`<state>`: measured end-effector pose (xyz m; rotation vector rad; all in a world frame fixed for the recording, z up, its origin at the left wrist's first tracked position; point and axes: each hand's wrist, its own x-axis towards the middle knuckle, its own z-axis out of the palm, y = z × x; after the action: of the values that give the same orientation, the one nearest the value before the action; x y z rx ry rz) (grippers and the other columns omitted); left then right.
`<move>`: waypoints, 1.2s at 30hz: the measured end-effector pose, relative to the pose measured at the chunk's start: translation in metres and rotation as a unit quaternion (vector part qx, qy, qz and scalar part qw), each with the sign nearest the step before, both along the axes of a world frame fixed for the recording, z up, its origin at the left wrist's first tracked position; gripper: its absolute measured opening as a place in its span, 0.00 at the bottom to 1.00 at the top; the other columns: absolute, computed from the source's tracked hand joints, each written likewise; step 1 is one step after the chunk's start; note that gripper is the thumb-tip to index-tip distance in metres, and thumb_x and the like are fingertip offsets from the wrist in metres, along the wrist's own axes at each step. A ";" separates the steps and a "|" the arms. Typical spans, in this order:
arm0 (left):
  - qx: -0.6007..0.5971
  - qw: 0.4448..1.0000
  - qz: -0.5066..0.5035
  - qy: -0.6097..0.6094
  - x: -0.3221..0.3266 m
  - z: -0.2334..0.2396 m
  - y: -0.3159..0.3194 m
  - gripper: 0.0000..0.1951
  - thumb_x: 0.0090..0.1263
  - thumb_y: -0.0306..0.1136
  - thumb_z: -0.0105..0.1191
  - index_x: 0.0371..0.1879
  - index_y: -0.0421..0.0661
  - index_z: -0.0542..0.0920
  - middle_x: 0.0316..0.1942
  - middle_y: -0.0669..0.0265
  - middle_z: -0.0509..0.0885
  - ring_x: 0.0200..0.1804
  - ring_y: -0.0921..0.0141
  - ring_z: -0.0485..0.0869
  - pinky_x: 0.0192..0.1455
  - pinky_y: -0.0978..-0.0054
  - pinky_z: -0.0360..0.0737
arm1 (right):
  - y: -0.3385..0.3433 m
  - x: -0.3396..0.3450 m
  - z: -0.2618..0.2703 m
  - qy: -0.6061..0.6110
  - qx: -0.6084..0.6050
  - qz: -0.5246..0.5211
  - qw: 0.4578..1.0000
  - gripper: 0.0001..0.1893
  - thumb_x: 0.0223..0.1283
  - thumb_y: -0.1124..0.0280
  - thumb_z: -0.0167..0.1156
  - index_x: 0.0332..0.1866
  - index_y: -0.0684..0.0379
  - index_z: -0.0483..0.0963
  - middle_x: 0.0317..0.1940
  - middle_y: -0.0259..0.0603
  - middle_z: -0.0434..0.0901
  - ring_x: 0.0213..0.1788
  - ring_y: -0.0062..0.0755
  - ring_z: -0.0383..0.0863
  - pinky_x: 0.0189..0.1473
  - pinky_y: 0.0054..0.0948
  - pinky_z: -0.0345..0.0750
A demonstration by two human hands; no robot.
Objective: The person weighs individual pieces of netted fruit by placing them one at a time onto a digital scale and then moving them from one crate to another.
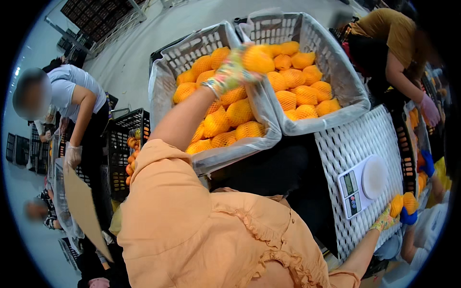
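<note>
My left hand (230, 72), in a flower-patterned glove, grips a yellow-orange fruit in a foam net sleeve (258, 59). Motion blurs both above the adjoining walls of two lined crates. Netted fruit fills much of the left crate (169, 57) and lies in rows in the right crate (345, 90). Far to the right, my right hand (385, 219), gloved alike, has its fingers around another netted fruit (396, 205). Beside it a co-worker's blue-gloved hand (409, 216) is at a second netted fruit (410, 201); whether the hands touch I cannot tell.
A digital kitchen scale (363, 185) lies on a white woven-textured surface (335, 151) near my right arm. At left, a person (79, 86) holds a cardboard sheet (81, 201) by a black crate (126, 118) of fruit. Another person (389, 39) bends over crates at right.
</note>
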<state>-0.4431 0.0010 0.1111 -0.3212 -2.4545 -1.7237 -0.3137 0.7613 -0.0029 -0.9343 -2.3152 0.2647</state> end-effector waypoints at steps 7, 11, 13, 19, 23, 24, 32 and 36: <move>-0.291 0.862 0.409 -0.075 0.014 -0.070 -0.208 0.47 0.50 0.44 0.73 0.71 0.49 0.64 0.63 0.54 0.76 0.63 0.58 0.77 0.66 0.64 0.72 | -0.019 0.007 0.019 0.016 -0.004 0.104 0.994 0.41 0.53 0.54 0.73 0.63 0.73 0.65 0.58 0.54 0.71 0.61 0.46 0.71 0.65 0.37 0.68; -0.474 0.752 0.414 -0.197 0.012 -0.108 -0.255 0.51 0.50 0.52 0.69 0.75 0.54 0.58 0.73 0.51 0.61 0.74 0.56 0.62 0.75 0.58 0.58 | -0.042 0.022 0.050 0.049 -0.002 0.147 0.988 0.39 0.54 0.57 0.72 0.65 0.70 0.65 0.60 0.54 0.69 0.64 0.45 0.69 0.67 0.38 0.66; -0.518 0.745 0.395 -0.143 0.012 -0.135 -0.273 0.50 0.51 0.50 0.69 0.74 0.52 0.59 0.71 0.51 0.65 0.73 0.56 0.63 0.74 0.58 0.59 | -0.059 0.021 0.065 0.097 0.008 0.194 0.976 0.34 0.53 0.66 0.73 0.62 0.68 0.66 0.58 0.52 0.73 0.60 0.43 0.73 0.64 0.38 0.70; -0.365 0.857 0.321 -0.171 -0.001 -0.222 -0.337 0.41 0.58 0.37 0.65 0.73 0.48 0.61 0.69 0.54 0.70 0.68 0.55 0.71 0.69 0.61 0.69 | -0.122 0.028 0.105 0.049 0.120 0.249 0.960 0.40 0.48 0.58 0.73 0.65 0.65 0.64 0.62 0.52 0.70 0.65 0.52 0.68 0.69 0.42 0.63; -0.597 0.686 0.348 -0.227 -0.027 -0.247 -0.367 0.47 0.59 0.53 0.62 0.76 0.53 0.52 0.72 0.58 0.65 0.72 0.60 0.66 0.71 0.53 0.63 | -0.187 0.004 0.098 0.050 0.023 0.315 0.947 0.39 0.40 0.64 0.73 0.62 0.61 0.67 0.61 0.49 0.71 0.63 0.45 0.72 0.67 0.37 0.68; -0.573 0.695 0.372 -0.223 -0.031 -0.247 -0.367 0.44 0.60 0.54 0.61 0.74 0.52 0.57 0.69 0.55 0.69 0.68 0.57 0.71 0.68 0.54 0.66 | -0.198 -0.002 0.096 0.026 -0.009 0.316 0.948 0.39 0.39 0.64 0.73 0.62 0.60 0.67 0.62 0.49 0.70 0.63 0.46 0.72 0.67 0.38 0.69; -0.421 0.751 0.468 0.200 -0.059 -0.138 -0.250 0.41 0.62 0.56 0.63 0.68 0.41 0.67 0.60 0.54 0.77 0.54 0.55 0.80 0.55 0.59 0.76 | -0.192 0.007 0.078 0.081 -0.056 0.327 0.940 0.34 0.51 0.55 0.71 0.63 0.54 0.70 0.65 0.50 0.69 0.71 0.49 0.63 0.74 0.43 0.60; -0.251 0.889 0.305 0.231 -0.056 -0.054 -0.128 0.35 0.70 0.42 0.61 0.71 0.41 0.61 0.61 0.51 0.74 0.59 0.59 0.77 0.57 0.69 0.79 | -0.142 0.028 0.058 0.060 -0.042 0.237 0.969 0.29 0.57 0.55 0.67 0.62 0.54 0.72 0.64 0.49 0.71 0.70 0.48 0.64 0.74 0.44 0.59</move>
<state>-0.4986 -0.1275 0.0568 0.0135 -2.2440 -0.6603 -0.2857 0.6193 0.0555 -0.3731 -2.3991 0.6028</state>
